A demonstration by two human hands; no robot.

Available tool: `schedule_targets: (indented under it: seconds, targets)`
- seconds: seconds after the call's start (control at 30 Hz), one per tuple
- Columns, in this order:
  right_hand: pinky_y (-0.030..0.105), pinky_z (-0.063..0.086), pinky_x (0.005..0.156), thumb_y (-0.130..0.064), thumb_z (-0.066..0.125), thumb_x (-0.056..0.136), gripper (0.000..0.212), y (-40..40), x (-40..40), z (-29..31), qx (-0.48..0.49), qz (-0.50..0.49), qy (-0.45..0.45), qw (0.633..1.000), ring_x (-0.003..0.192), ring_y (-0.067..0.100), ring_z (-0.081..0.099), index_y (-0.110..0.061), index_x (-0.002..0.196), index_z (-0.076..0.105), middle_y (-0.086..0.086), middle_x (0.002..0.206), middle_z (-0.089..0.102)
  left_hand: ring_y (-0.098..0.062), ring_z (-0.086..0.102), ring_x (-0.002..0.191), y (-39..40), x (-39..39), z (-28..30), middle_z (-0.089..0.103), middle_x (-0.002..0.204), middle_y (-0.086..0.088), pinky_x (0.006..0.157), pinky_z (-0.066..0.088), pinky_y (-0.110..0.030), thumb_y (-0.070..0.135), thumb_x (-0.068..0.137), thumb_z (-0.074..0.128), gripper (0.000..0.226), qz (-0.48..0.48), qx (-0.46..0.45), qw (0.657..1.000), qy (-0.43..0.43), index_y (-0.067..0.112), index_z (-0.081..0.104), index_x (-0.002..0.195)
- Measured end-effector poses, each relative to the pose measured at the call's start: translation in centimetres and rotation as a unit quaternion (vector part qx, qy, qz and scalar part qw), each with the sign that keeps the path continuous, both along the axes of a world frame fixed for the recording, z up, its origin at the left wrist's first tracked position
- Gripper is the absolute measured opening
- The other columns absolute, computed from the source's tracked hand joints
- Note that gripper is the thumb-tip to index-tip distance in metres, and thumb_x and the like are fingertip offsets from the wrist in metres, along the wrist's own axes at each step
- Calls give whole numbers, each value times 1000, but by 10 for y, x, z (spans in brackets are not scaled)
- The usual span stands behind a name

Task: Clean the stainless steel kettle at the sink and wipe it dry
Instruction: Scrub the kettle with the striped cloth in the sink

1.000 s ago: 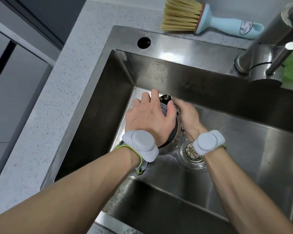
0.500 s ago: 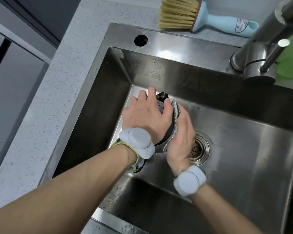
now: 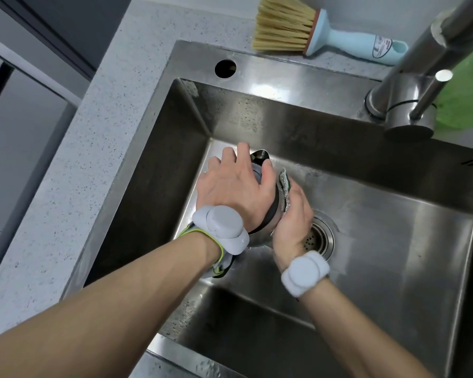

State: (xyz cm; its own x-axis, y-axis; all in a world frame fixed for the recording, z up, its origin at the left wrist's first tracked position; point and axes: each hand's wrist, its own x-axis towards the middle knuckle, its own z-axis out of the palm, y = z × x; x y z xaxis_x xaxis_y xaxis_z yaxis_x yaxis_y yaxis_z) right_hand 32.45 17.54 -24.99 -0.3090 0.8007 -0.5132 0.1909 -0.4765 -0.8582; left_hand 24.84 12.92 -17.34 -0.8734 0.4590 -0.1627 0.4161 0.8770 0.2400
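Kettle: the stainless steel kettle [image 3: 260,159] is standing low in the sink [image 3: 380,227], near its back-left corner and just beside the drain [image 3: 318,238]; only its spout, dark rim and a sliver of body are showing under the hands.
Left hand: the left hand [image 3: 234,189] is lying over the kettle's top, fingers curling down round it and thumb hooking its right edge, holding it steady.
Right hand: the right hand [image 3: 292,216] is pressing a silvery scouring cloth [image 3: 284,186] against the kettle's right flank, fingers wrapping round the cloth.
Step in hand: judging by the grip and the cloth, the person is scrubbing the outer wall; the washing stage is under way and rinsing and drying are not yet done.
Next move: it is probably calling for turning the kettle under the left hand so an unscrubbed side is facing the cloth.
Tap: the faucet [image 3: 410,105] is showing no running water.
Bench: a blue-handled brush [image 3: 311,31] is lying on the speckled bench [image 3: 93,132] behind the sink.
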Motion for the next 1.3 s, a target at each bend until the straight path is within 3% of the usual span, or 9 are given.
schedule_targets:
  seconds: [0.1,0.23,0.3,0.5,0.7,0.87,1.07,1.23,1.3]
  targets:
    - [45,44,109,-27,46,96,35,-4,-7,5,-86,-53,-35,994,120,18,62,-20,116,74,-2,124,72,-28,50,102,0,0,0,57,114,-1,73,29,-38,57,94,24,47,-4,-9,1000,1,22,46,117]
    - [31,43,104,-37,41,92,35,-30,-16,40,87,-58,38,994,122,3,58,-47,107,71,-20,122,69,-27,50,102,-1,-2,0,56,113,-1,73,29,-38,58,93,23,47,-1,5,1000,-14,23,46,115]
    - [31,43,105,-30,40,97,37,-29,-8,35,131,-25,68,989,123,10,60,-34,115,72,-12,124,70,-27,50,102,-1,-1,1,57,113,-1,74,31,-39,58,93,21,49,-4,10,1000,-8,23,46,115]
    - [48,45,107,-25,45,97,28,0,-9,3,-113,-60,-57,990,106,16,61,-29,99,72,-6,112,69,-27,51,102,-1,0,0,58,114,-1,73,29,-37,57,94,21,49,-4,-1,1000,8,22,47,115]
    - [31,44,105,-24,37,102,37,-23,-1,14,224,34,89,970,124,14,60,-33,121,68,-9,127,68,-27,51,101,-1,1,2,57,111,0,73,30,-38,59,91,18,50,0,7,1000,-2,23,46,112]
    - [48,44,107,-21,42,99,32,6,2,-23,-84,-13,-67,994,113,24,62,-19,103,74,3,117,72,-28,50,103,0,0,1,57,113,-1,74,30,-38,54,97,26,42,3,-4,1000,-1,22,47,115]
    - [37,44,105,-27,39,102,35,-26,-3,8,225,26,110,968,125,18,60,-30,122,68,-7,127,69,-27,50,100,-1,0,2,56,110,0,73,30,-38,56,94,24,44,3,4,1000,-6,23,46,112]
    - [49,50,97,-24,43,94,27,7,-5,-16,-135,-46,-64,988,101,27,63,-19,86,69,7,101,71,-28,50,102,1,-1,1,56,112,-1,74,31,-38,54,97,28,41,6,-11,1000,-9,22,46,114]
    - [43,49,100,-32,43,87,35,3,-11,-6,-96,-33,-76,992,109,25,65,-21,98,74,2,110,74,-28,50,102,0,-1,2,56,111,0,73,30,-38,55,97,27,40,5,-9,1000,-6,22,45,112]
